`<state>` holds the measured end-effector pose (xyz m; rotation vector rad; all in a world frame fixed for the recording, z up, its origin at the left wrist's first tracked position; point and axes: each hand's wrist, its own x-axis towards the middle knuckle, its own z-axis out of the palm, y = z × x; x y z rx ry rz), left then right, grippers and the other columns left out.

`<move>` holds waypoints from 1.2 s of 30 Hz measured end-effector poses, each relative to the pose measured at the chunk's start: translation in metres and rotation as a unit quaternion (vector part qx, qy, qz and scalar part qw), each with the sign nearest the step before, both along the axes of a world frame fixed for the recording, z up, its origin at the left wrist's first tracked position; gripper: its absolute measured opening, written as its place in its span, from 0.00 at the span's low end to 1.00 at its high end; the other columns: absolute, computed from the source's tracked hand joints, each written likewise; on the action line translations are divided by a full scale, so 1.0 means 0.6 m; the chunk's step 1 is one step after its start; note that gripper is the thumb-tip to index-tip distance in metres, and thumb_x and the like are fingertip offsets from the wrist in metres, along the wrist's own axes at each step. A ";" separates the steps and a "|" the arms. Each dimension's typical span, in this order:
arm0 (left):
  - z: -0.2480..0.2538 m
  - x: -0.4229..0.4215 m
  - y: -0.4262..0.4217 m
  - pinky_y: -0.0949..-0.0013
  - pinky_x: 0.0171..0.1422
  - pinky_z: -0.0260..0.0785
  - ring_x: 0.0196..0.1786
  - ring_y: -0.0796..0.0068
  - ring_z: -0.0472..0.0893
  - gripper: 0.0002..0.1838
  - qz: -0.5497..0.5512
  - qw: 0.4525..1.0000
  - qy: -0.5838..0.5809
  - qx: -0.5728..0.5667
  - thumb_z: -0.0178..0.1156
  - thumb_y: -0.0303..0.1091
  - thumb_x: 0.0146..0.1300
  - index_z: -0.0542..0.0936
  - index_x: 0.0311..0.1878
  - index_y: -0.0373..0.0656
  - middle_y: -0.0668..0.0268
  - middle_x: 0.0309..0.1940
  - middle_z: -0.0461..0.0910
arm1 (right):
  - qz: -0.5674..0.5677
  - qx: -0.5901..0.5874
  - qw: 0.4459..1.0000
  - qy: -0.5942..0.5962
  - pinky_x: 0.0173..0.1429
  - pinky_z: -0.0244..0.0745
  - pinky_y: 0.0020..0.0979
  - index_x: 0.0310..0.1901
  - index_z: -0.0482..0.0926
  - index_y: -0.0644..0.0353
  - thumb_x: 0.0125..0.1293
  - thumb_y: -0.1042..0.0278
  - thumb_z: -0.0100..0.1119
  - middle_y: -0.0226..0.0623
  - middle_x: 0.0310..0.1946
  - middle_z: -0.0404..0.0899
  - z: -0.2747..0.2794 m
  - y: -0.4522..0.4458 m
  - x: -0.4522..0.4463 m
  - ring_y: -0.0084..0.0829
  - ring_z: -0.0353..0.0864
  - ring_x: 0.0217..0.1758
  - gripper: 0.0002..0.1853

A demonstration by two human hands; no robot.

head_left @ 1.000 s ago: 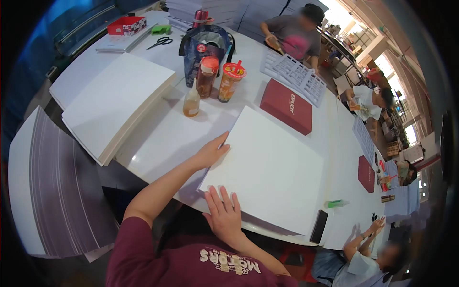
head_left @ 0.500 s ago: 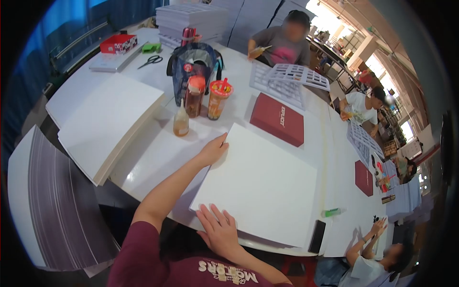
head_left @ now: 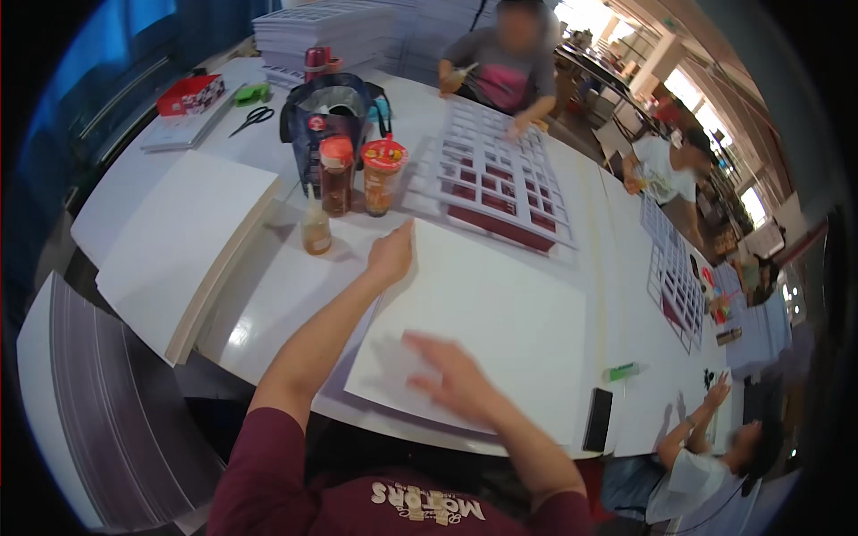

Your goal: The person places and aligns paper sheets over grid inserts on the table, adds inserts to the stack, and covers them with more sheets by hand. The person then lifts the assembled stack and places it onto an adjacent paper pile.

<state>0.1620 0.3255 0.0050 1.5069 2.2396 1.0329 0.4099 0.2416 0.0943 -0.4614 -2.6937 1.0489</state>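
A large white board lies in front of me at the table's near edge. My left hand grips its far left edge, fingers closed around the side. Over the board's near part, my right hand is blurred by motion, its fingers apart and holding nothing. Close to my left hand stands a small squeeze bottle with amber liquid. Beyond the board, a white grid frame lies over a maroon box, with a co-worker's hand at its far side.
A stack of white boards is at my left. Behind the squeeze bottle are a red-lidded bottle, a drink cup and a dark bag. A phone and a green-labelled tube lie at right. Several co-workers sit around.
My right hand has left the board's near left edge and moved right and up. The co-worker's grid frame now covers the maroon box. My left hand stays at the board's edge.
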 end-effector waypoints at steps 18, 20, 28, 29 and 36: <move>0.020 0.005 0.006 0.50 0.67 0.62 0.64 0.51 0.73 0.29 -0.050 0.992 0.099 -0.067 0.42 0.23 0.66 0.62 0.72 0.40 0.52 0.68 0.69 | -0.482 0.123 0.838 -0.223 0.81 0.35 0.54 0.77 0.44 0.64 0.71 0.33 0.41 0.51 0.79 0.38 -0.102 0.348 0.269 0.51 0.35 0.82 0.47; 0.030 0.011 0.001 0.49 0.66 0.63 0.63 0.50 0.74 0.28 -0.049 0.991 0.091 -0.083 0.42 0.25 0.68 0.62 0.72 0.41 0.51 0.66 0.71 | -0.462 0.136 0.847 -0.224 0.81 0.36 0.54 0.77 0.46 0.65 0.72 0.35 0.41 0.51 0.79 0.39 -0.101 0.330 0.285 0.53 0.35 0.82 0.46; 0.012 -0.002 0.004 0.46 0.61 0.66 0.53 0.43 0.79 0.26 -0.030 0.983 0.168 -0.071 0.42 0.30 0.70 0.63 0.72 0.46 0.46 0.54 0.78 | -0.351 0.266 0.870 -0.222 0.79 0.37 0.58 0.74 0.52 0.68 0.69 0.37 0.48 0.54 0.78 0.44 -0.096 0.087 0.387 0.57 0.38 0.81 0.46; 0.017 -0.002 0.007 0.46 0.59 0.67 0.52 0.42 0.79 0.27 -0.034 0.981 0.172 -0.084 0.43 0.31 0.70 0.63 0.72 0.47 0.45 0.52 0.79 | -0.344 0.266 0.874 -0.217 0.79 0.36 0.58 0.74 0.53 0.68 0.68 0.36 0.50 0.54 0.77 0.46 -0.094 0.049 0.399 0.57 0.39 0.81 0.47; -0.014 -0.020 0.022 0.45 0.50 0.70 0.46 0.41 0.81 0.24 -0.055 0.966 0.247 -0.059 0.43 0.33 0.70 0.66 0.69 0.48 0.47 0.46 0.81 | -0.346 0.257 0.885 -0.175 0.79 0.42 0.58 0.70 0.58 0.74 0.52 0.36 0.66 0.61 0.73 0.54 -0.067 -0.164 0.412 0.55 0.49 0.79 0.55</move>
